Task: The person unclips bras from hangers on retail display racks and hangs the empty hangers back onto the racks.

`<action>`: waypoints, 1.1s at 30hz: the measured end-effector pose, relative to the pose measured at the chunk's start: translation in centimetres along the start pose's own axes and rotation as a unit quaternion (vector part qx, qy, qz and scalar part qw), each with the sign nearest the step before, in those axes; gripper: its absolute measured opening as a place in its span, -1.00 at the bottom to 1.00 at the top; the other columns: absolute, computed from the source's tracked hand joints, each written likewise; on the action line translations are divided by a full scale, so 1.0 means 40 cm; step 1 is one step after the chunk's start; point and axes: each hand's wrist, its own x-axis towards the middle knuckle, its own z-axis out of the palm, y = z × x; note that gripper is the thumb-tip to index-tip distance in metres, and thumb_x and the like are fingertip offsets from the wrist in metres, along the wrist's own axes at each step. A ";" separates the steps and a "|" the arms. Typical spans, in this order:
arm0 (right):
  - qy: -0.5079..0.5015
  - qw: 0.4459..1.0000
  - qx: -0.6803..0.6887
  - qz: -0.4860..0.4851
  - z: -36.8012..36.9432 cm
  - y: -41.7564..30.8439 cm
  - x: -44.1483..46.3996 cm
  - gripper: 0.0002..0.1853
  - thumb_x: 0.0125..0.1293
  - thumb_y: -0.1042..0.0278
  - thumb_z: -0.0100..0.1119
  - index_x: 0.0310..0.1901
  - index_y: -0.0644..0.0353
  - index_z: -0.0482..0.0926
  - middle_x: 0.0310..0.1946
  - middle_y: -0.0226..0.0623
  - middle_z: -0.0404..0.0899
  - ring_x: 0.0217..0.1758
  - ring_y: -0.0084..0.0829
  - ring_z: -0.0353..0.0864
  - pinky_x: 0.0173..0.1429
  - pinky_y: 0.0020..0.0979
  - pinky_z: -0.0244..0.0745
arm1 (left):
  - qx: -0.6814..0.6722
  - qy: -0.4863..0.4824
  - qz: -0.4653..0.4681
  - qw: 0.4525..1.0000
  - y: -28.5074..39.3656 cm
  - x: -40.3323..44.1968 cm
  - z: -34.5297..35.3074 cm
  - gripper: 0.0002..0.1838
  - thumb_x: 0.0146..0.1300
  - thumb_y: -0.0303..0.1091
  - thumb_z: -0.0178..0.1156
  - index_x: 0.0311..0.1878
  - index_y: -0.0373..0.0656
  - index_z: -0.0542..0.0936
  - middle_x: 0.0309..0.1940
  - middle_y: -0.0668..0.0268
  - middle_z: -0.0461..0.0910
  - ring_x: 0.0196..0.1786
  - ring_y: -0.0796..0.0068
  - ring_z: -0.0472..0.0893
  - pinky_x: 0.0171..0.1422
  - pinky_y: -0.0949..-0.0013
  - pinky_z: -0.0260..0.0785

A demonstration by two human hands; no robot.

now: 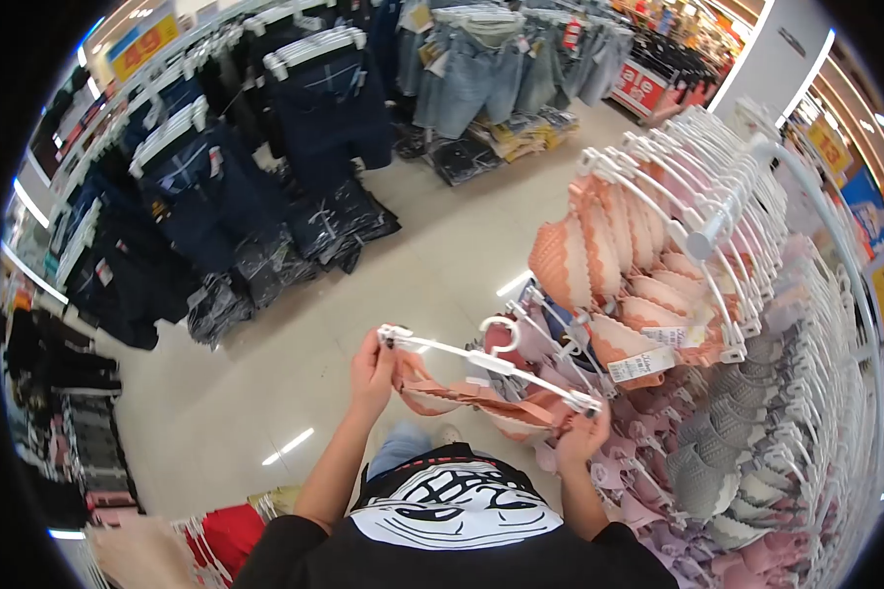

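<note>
Head: hands [371,375] [585,434] apart on hanger [486,361]

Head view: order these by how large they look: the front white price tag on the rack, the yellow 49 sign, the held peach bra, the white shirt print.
1. White shirt print and held peach bra: too close to rank
2. Yellow 49 sign
3. Front white price tag

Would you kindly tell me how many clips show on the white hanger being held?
2: the left clip by the left hand, and the right clip by the right hand, at opposite ends of the white hanger. Fingers might hide others.
</note>
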 end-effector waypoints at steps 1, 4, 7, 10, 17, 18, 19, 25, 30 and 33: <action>0.035 0.999 0.004 -0.030 -0.015 -0.016 0.011 -0.62 0.28 0.03 -0.06 -0.29 0.27 0.29 -0.61 -0.33 0.39 -0.75 -0.67 0.25 -0.71 -0.65 0.11 | -0.008 -0.040 0.004 0.999 0.015 0.034 0.031 -0.78 0.33 -0.33 -0.18 -0.09 -0.23 0.37 -0.66 0.42 0.32 -0.72 0.72 0.26 -0.66 0.64 0.10; 0.161 0.979 -0.026 -0.122 -0.036 -0.079 0.048 -0.58 0.25 -0.04 -0.03 -0.29 0.25 0.28 -0.78 -0.41 0.26 -0.80 -0.67 0.19 -0.75 -0.64 0.01 | -0.051 -0.127 0.048 0.989 0.086 0.124 0.134 -0.75 0.33 -0.34 -0.16 -0.02 -0.25 0.35 -0.67 0.46 0.32 -0.71 0.78 0.24 -0.66 0.68 0.07; 0.229 0.958 0.015 -0.170 -0.055 -0.155 0.098 -0.64 0.29 0.02 -0.08 -0.31 0.22 0.26 -0.82 -0.40 0.20 -0.85 -0.64 0.12 -0.79 -0.59 -0.06 | -0.124 -0.197 0.076 0.970 0.167 0.200 0.233 -0.75 0.33 -0.34 -0.14 -0.02 -0.26 0.34 -0.68 0.46 0.31 -0.73 0.79 0.21 -0.67 0.68 0.05; 0.261 0.940 0.035 -0.219 -0.047 -0.238 0.148 -0.67 0.33 0.08 -0.15 -0.37 0.22 0.25 -0.83 -0.43 0.11 -0.87 -0.65 0.04 -0.82 -0.59 -0.10 | -0.135 -0.272 0.149 0.941 0.244 0.270 0.313 -0.77 0.34 -0.31 -0.18 -0.05 -0.24 0.32 -0.69 0.38 0.32 -0.77 0.75 0.21 -0.70 0.65 0.08; 0.335 0.922 0.012 -0.194 -0.015 -0.293 0.250 -0.72 0.37 0.18 -0.21 -0.43 0.19 0.27 -0.80 -0.48 0.09 -0.85 -0.67 -0.01 -0.80 -0.59 -0.09 | -0.194 -0.336 0.043 0.920 0.256 0.413 0.421 -0.84 0.33 -0.35 -0.14 -0.16 -0.19 0.38 -0.70 0.47 0.31 -0.78 0.80 0.17 -0.73 0.68 0.02; 0.345 0.921 0.010 -0.181 -0.012 -0.278 0.258 -0.72 0.37 0.18 -0.20 -0.42 0.18 0.26 -0.79 -0.48 0.09 -0.85 -0.67 0.00 -0.80 -0.59 -0.09 | -0.197 -0.345 0.035 0.917 0.240 0.428 0.420 -0.84 0.33 -0.35 -0.15 -0.15 -0.19 0.38 -0.70 0.47 0.31 -0.79 0.80 0.17 -0.73 0.68 0.02; 0.331 0.922 -0.005 -0.201 -0.008 -0.260 0.255 -0.73 0.35 0.16 -0.16 -0.40 0.17 0.28 -0.79 -0.47 0.10 -0.85 -0.66 0.00 -0.79 -0.60 -0.06 | -0.200 -0.354 0.027 0.913 0.226 0.439 0.418 -0.84 0.33 -0.36 -0.15 -0.15 -0.19 0.38 -0.70 0.47 0.31 -0.79 0.80 0.17 -0.73 0.69 0.02; 0.349 0.912 -0.032 -0.211 0.016 -0.241 0.209 -0.73 0.33 0.11 -0.12 -0.35 0.15 0.29 -0.70 -0.42 0.22 -0.74 -0.65 0.15 -0.74 -0.61 0.04 | -0.236 -0.413 0.047 0.878 0.190 0.466 0.402 -0.80 0.32 -0.35 -0.12 -0.07 -0.21 0.36 -0.63 0.42 0.35 -0.67 0.75 0.28 -0.59 0.67 0.14; 0.390 0.903 -0.051 -0.173 0.004 -0.184 0.169 -0.72 0.34 0.12 -0.14 -0.15 0.19 0.32 -0.50 -0.36 0.39 -0.53 -0.60 0.33 -0.49 -0.59 0.26 | -0.238 -0.431 0.060 0.869 0.136 0.469 0.387 -0.79 0.26 -0.40 -0.01 -0.07 -0.25 0.35 -0.46 0.37 0.43 -0.39 0.64 0.42 -0.28 0.58 0.27; 0.396 0.910 -0.068 -0.100 -0.022 -0.102 0.064 -0.80 0.32 0.27 -0.11 -0.18 0.23 0.39 -0.43 -0.39 0.45 -0.48 -0.65 0.41 -0.40 -0.62 0.34 | -0.185 -0.468 0.027 0.864 0.039 0.463 0.347 -0.81 0.18 -0.51 0.04 -0.13 -0.27 0.37 -0.34 0.33 0.45 -0.26 0.58 0.45 -0.14 0.52 0.29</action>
